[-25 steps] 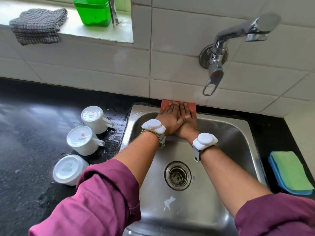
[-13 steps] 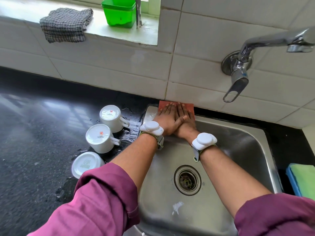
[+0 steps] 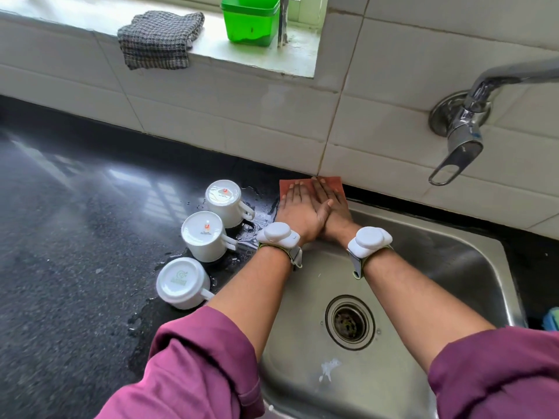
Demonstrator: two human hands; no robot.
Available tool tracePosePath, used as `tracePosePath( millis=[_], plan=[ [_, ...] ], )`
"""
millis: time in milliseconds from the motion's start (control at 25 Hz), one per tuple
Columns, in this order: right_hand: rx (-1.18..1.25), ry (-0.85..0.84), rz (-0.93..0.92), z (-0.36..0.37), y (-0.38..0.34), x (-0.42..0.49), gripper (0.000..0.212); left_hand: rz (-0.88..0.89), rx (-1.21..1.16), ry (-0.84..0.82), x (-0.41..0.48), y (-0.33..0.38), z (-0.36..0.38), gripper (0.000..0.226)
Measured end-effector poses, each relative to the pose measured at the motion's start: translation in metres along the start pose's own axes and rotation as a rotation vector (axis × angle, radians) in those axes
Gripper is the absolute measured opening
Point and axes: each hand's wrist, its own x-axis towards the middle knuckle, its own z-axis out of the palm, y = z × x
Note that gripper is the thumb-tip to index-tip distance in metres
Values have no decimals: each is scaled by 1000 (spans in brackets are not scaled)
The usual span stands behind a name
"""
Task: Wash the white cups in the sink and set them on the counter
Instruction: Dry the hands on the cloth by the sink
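Left hand [image 3: 298, 214] and right hand [image 3: 337, 211] are lying flat, fingers straight, on a cloth [image 3: 334, 182] at the back edge of the sink [image 3: 438, 267], perhaps squeezing it out; three cups [image 3: 205, 234] are draining upside-down on the counter [image 3: 75, 237] alongside.

1. The cloth [image 3: 334, 183] at the tabletop's back edge lies mostly under the left grip [image 3: 298, 213] and right grip [image 3: 336, 207]; only its far strip shows.
2. The tap [image 3: 462, 125] has its spout cut off at the picture's right side.
3. The cups [image 3: 205, 234] bear base prints too small to read.
4. The sponge [image 3: 552, 320] is a cut-off sliver.
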Motion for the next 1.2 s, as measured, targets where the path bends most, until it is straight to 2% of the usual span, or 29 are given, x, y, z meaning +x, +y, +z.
tracePosePath(
  millis=[280,440,640,840,960,1080,1200],
  plan=[
    [81,129,-30,7,-16,-2,56,-79,-8,37,-18,-7,1,86],
    [159,145,-46,8,-22,-5,54,-94,-30,27,-26,-12,0,86],
    [104,143,-104,12,-32,-14,57,-95,-25,46,-44,-19,0,87],
    [163,146,-95,14,-42,-30,54,-78,-11,21,-62,-26,-8,85],
    [275,100,-70,12,-53,-38,50,-81,2,19,-73,-29,-10,85],
    [452,185,-174,9,-61,-42,44,-67,-3,13,-79,-33,-11,85],
    [520,248,-223,8,-67,-45,38,-54,-21,10,-83,-38,-13,85]
  ],
)
